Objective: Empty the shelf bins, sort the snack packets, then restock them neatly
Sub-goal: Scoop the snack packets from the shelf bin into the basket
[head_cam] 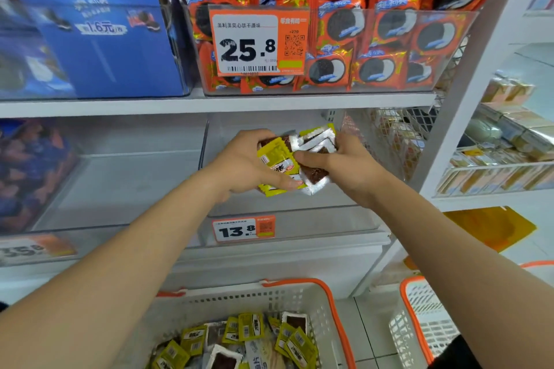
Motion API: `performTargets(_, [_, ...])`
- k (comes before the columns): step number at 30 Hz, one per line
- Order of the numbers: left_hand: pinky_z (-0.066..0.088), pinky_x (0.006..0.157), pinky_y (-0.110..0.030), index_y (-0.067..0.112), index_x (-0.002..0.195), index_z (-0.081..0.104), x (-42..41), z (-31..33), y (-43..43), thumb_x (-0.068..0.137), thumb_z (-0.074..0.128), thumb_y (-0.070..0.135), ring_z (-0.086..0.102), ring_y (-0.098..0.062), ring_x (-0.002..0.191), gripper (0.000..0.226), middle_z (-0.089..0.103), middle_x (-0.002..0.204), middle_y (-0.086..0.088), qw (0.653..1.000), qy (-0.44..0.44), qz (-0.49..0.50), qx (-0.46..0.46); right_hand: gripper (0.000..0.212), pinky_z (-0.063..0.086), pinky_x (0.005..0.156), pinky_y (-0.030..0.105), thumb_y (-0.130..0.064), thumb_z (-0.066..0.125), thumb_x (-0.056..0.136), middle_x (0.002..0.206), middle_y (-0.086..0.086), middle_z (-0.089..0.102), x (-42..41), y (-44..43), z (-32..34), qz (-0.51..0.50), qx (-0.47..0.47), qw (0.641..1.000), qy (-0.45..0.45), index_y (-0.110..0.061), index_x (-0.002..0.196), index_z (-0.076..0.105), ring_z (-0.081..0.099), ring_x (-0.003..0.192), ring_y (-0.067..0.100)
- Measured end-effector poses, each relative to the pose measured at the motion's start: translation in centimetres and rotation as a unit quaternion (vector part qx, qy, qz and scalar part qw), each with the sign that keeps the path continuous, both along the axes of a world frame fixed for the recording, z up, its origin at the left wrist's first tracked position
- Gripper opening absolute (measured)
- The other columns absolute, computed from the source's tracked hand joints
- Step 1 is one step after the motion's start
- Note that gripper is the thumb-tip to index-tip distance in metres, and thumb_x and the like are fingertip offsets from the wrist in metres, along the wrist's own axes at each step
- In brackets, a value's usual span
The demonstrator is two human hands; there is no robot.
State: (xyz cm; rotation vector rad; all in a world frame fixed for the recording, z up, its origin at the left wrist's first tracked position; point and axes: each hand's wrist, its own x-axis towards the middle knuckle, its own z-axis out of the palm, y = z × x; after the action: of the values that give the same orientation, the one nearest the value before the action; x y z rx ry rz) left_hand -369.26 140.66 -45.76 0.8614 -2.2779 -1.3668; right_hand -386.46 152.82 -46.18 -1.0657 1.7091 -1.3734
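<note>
Fingers [310, 160] of left hand [239, 163] and right hand [349, 166] grip snack packets [274, 156] at clear shelf bin [317, 223]; basket [239, 299] below.

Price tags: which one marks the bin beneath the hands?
The 13.8 tag, on the clear bin below the held packets; the 25.8 tag hangs one shelf higher.

Around the packets [295, 159], the clear bin [314, 220] leaves open room toward 6 o'clock. The upper shelf board [209, 103] caps 12 o'clock, a bin wall [204, 144] blocks 9 o'clock, and wire mesh [398, 135] closes 3 o'clock.
</note>
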Motion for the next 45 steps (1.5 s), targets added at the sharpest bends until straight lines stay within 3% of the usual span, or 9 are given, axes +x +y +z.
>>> performTargets(5, [0.063, 0.074, -0.041, 0.011, 0.114, 0.064, 5.6, 2.1, 4.7, 0.068, 0.098, 0.020, 0.072, -0.014, 0.082, 0.057, 0.078, 0.099, -0.007, 0.997, 0.015, -0.065, 0.049, 0.040, 0.061, 0.084, 0.061, -0.029, 0.077, 0.092, 0.109, 0.022, 0.074, 5.3, 4.7, 2.9, 0.050, -0.004, 0.999, -0.006, -0.004, 0.120, 0.064, 0.074, 0.100, 0.040])
performTargets(10, [0.055, 0.061, -0.022, 0.023, 0.127, 0.063, 12.0, -0.4, 7.4, 0.071, 0.098, 0.026, 0.070, -0.008, 0.079, 0.065, 0.075, 0.097, 0.010, 0.975, -0.083, -0.185, 0.089, 0.046, 0.055, 0.102, 0.052, -0.008, 0.078, 0.089, 0.125, 0.019, 0.071, 10.2, 7.7, 0.2, 0.222, 0.094, 0.963, -0.125, -0.003, 0.131, 0.060, 0.069, 0.117, 0.035])
performTargets(16, [0.059, 0.089, -0.037, 0.043, 0.129, 0.048, 16.6, -8.7, 9.5, 0.056, 0.095, 0.065, 0.065, -0.003, 0.104, 0.089, 0.061, 0.125, 0.019, 0.947, -0.275, -0.165, -0.028, 0.060, 0.054, 0.102, 0.050, -0.054, 0.088, 0.076, 0.122, 0.000, 0.069, 14.8, 7.7, -7.8, 0.216, 0.244, 0.935, 0.137, -0.025, 0.123, 0.063, 0.067, 0.112, 0.016])
performTargets(19, [0.050, 0.106, -0.037, 0.038, 0.150, 0.036, 17.7, -12.3, 8.3, 0.057, 0.091, 0.070, 0.055, -0.009, 0.127, 0.113, 0.050, 0.147, 0.019, 0.912, -0.320, -0.246, -0.077, 0.067, 0.051, 0.109, 0.047, -0.061, 0.076, 0.085, 0.139, -0.004, 0.063, 15.2, 7.2, -9.7, 0.313, 0.321, 0.891, 0.072, -0.030, 0.140, 0.054, 0.062, 0.126, 0.017])
performTargets(22, [0.051, 0.104, -0.041, 0.035, 0.149, 0.044, 18.5, -14.7, 7.7, 0.082, 0.080, 0.056, 0.056, -0.015, 0.128, 0.080, 0.053, 0.149, 0.012, 0.893, -0.370, -0.243, -0.077, 0.074, 0.035, 0.121, 0.039, -0.064, 0.064, 0.093, 0.161, -0.006, 0.043, 14.4, 6.7, -10.3, 0.364, 0.411, 0.813, 0.197, -0.029, 0.156, 0.044, 0.043, 0.145, 0.014])
performTargets(30, [0.052, 0.068, -0.040, 0.016, 0.088, 0.061, 18.6, -17.4, 10.2, 0.095, 0.058, 0.024, 0.064, -0.028, 0.078, 0.011, 0.066, 0.084, -0.004, 0.914, -0.350, -0.160, -0.130, 0.015, 0.057, 0.076, 0.036, -0.030, 0.061, 0.095, 0.089, -0.010, 0.071, 15.3, 9.4, -17.1, 0.076, 0.329, 0.896, 0.289, -0.027, 0.096, 0.075, 0.068, 0.077, 0.014])
performTargets(35, [0.050, 0.059, -0.037, 0.017, 0.085, 0.064, 19.9, -19.2, 13.0, 0.096, 0.058, 0.023, 0.066, -0.024, 0.072, 0.014, 0.068, 0.078, -0.004, 0.954, -0.284, -0.039, -0.088, 0.047, 0.039, 0.099, 0.047, -0.010, 0.062, 0.081, 0.119, 0.013, 0.048, 17.4, 16.0, -22.4, -0.246, 0.352, 0.854, 0.295, -0.017, 0.126, 0.050, 0.044, 0.109, 0.033])
performTargets(40, [0.057, 0.069, -0.044, 0.029, 0.090, 0.060, 21.8, -21.6, 17.1, 0.101, 0.056, 0.032, 0.062, -0.015, 0.073, 0.012, 0.065, 0.083, 0.009, 0.965, -0.255, -0.050, -0.047, 0.049, 0.048, 0.093, 0.050, -0.005, 0.046, 0.097, 0.135, 0.023, 0.054, 17.7, 21.3, -24.4, -0.203, 0.430, 0.846, 0.242, -0.003, 0.145, 0.036, 0.056, 0.115, 0.044])
performTargets(45, [0.051, 0.065, -0.039, 0.027, 0.088, 0.059, 24.1, -23.0, 20.1, 0.101, 0.056, 0.031, 0.062, -0.016, 0.072, 0.014, 0.065, 0.080, 0.008, 0.967, -0.241, -0.077, -0.039, 0.032, 0.040, 0.063, 0.035, 0.000, 0.066, 0.087, 0.087, 0.005, 0.049, 17.5, 21.9, -23.1, -0.126, 0.435, 0.833, 0.317, -0.003, 0.113, 0.047, 0.056, 0.079, 0.034])
